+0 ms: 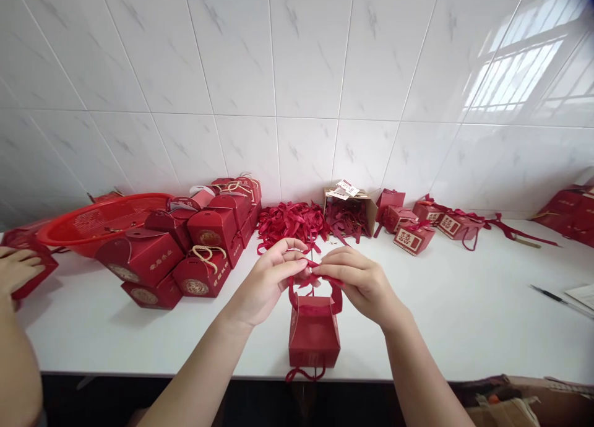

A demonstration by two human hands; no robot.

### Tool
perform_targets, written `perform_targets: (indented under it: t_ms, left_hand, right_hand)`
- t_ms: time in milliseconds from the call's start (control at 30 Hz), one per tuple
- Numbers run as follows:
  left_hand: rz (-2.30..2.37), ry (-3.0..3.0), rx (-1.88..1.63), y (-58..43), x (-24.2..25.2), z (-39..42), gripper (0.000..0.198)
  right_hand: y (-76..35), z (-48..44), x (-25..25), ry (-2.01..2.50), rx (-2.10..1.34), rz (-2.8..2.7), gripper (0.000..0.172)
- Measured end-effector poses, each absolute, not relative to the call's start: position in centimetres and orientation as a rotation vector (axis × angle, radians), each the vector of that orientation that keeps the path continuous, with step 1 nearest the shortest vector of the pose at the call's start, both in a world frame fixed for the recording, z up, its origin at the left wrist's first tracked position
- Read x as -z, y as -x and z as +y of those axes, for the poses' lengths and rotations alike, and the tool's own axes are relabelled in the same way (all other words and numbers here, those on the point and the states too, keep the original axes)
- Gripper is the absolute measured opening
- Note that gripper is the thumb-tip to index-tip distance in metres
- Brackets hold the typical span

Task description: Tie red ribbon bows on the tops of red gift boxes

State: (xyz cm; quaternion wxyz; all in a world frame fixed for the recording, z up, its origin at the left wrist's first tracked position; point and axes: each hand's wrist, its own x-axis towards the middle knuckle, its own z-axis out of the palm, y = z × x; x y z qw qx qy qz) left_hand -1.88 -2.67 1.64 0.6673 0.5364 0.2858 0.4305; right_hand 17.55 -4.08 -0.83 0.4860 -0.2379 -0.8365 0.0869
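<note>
Head view: white tabletop [464, 315], seen from its near edge.
Left hand [273, 272]: fingers pinched on a red ribbon [320, 267].
Right hand [359, 281]: pinching the same ribbon, fingertips meeting the left's.
Box [314, 334]: small, red, upright just below both hands, ribbon looped over its top.
Ribbon pile [290, 221]: beyond the hands, against the wall.
Stacked boxes [204, 241]: left of the hands, apart.
Other person's hand [16, 269]: far left.

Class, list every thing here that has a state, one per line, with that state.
box, upright, ribbon rising from both sides.
ribbon, pinched above the box by both hands.
left hand, shut on ribbon.
right hand, shut on ribbon.
stacked boxes, closed, piled.
carton, open, holding loose ribbons.
</note>
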Motion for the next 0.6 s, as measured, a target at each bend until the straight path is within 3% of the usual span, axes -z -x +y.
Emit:
perform_targets:
  t_ms: [167,400,500,600]
  left_hand:
    - [0.65,-1.402,-1.043,1.5,-1.4,-3.1,0.019]
    - [1.154,-2.263,-1.729,3.7,1.8,-3.4,0.022]
    - [1.44,-2.177,-1.676,7.3,5.1,-3.6,0.02]
    - [1.775,-2.031,-1.392,11.3,9.9,-4.0,0.015]
  right_hand:
    - [-17.4,-4.1,1.3,0.642,-0.051,-1.995,0.038]
    - [-19.0,-6.5,4.4,0.941,-0.229,-1.557,0.02]
    - [-22.6,-8.1,7.8,1.203,-0.277,-1.465,0.015]
    - [-26.9,-9.6,12.0,1.542,-0.351,-1.336,0.027]
